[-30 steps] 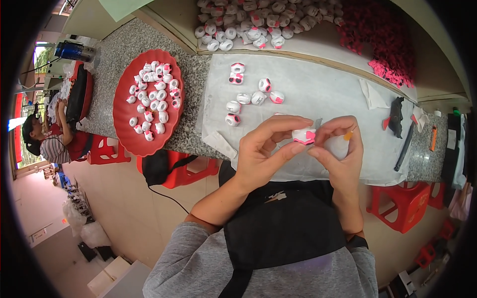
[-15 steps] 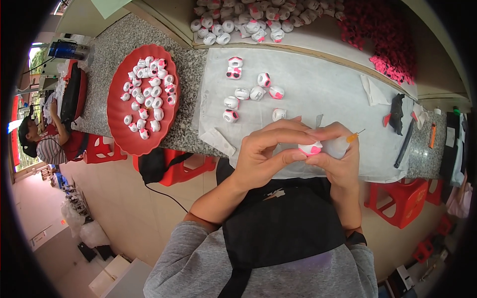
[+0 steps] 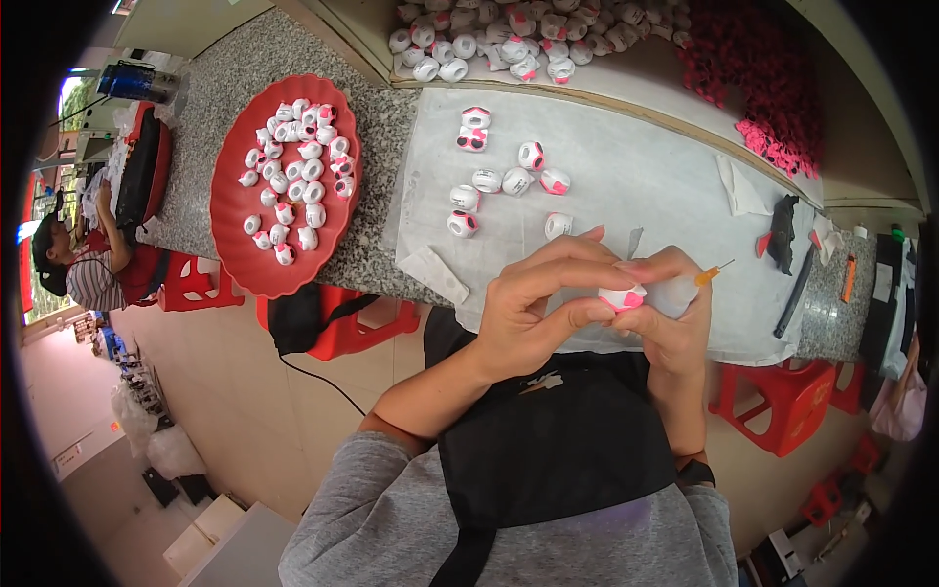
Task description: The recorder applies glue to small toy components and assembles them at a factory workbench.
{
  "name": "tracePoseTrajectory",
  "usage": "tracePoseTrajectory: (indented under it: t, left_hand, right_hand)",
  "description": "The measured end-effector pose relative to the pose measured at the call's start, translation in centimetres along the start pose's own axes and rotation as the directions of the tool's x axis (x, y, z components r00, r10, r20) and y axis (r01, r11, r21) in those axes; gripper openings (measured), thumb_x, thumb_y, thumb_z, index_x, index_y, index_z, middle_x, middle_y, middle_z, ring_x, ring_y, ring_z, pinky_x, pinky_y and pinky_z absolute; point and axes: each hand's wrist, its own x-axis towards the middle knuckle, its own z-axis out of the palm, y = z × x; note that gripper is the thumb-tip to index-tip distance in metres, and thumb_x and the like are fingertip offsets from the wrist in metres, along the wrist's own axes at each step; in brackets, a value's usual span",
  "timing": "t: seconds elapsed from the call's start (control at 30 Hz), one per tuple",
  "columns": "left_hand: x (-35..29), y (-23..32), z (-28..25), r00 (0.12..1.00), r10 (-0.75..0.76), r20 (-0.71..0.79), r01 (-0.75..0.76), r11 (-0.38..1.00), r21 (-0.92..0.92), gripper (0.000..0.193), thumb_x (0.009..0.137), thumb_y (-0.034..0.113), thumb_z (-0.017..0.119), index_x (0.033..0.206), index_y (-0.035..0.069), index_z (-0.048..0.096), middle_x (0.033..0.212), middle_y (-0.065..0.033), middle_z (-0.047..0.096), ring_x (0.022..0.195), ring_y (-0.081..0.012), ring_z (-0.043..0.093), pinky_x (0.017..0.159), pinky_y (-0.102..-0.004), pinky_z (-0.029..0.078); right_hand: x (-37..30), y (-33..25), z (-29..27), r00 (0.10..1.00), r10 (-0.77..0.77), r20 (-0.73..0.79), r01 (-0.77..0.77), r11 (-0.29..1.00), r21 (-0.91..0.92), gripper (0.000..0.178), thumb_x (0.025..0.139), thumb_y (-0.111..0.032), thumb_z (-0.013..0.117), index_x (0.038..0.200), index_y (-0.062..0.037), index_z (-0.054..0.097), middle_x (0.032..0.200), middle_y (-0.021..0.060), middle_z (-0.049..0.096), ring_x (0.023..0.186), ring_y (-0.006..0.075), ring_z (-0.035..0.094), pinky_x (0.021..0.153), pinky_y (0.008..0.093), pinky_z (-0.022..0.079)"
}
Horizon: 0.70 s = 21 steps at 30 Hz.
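In front of my chest, my left hand (image 3: 523, 308) is closed on a small white and pink figurine head (image 3: 624, 298), pinching it between thumb and fingers. My right hand (image 3: 685, 333) is wrapped round a translucent squeeze bottle (image 3: 675, 295) with an orange needle tip (image 3: 706, 277) pointing up and to the right. The right thumb and fingertip also touch the head's right side. Fingers hide much of the head and the bottle. Beyond the hands, several similar loose heads (image 3: 516, 181) lie on a white paper sheet (image 3: 626, 137).
A red scalloped tray (image 3: 230, 210) of heads stands at left. On a shelf sit more white heads (image 3: 514, 47) and a pile of pink pieces (image 3: 778, 137). A black stick (image 3: 797, 293) and an orange tool (image 3: 848, 279) lie right. Another person (image 3: 88, 264) works far left.
The view has shifted slightly, so the bench things sit a little differently in the picture. Both hands keep the same hold on the head and the bottle.
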Motion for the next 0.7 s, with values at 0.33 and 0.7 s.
tracePoseTrajectory:
  t: [0.33, 0.7]
  left_hand:
    - [-0.3, -0.2, 0.2, 0.979, -0.193, -0.069, 0.178, 0.967, -0.184, 0.022, 0.073, 0.006, 0.055, 0.094, -0.001, 0.051, 0.091, -0.0120, 0.053, 0.085, -0.0180, 0.050, 0.094, -0.0389, 0.024]
    - [1.9, -0.8, -0.8, 0.994, -0.107, 0.017, 0.100, 0.965, 0.241, 0.018, 0.068, 0.002, 0.058, 0.086, 0.001, 0.055, 0.089, -0.0065, 0.055, 0.086, -0.0154, 0.048, 0.085, -0.0326, 0.032]
  right_hand:
    - [0.7, -0.4, 0.1, 0.998, 0.055, 0.030, -0.055, 0.998, -0.007, 0.027, 0.066, 0.000, 0.060, 0.091, 0.0035, 0.051, 0.066, 0.0066, 0.055, 0.053, 0.0078, 0.051, 0.045, 0.0164, 0.037]
    - [1.1, -0.4, -1.5, 0.997, 0.079, -0.018, -0.080, 0.988, -0.132, 0.033, 0.068, -0.001, 0.056, 0.100, 0.0022, 0.049, 0.068, 0.0060, 0.054, 0.051, 0.0056, 0.045, 0.044, 0.0167, 0.034]
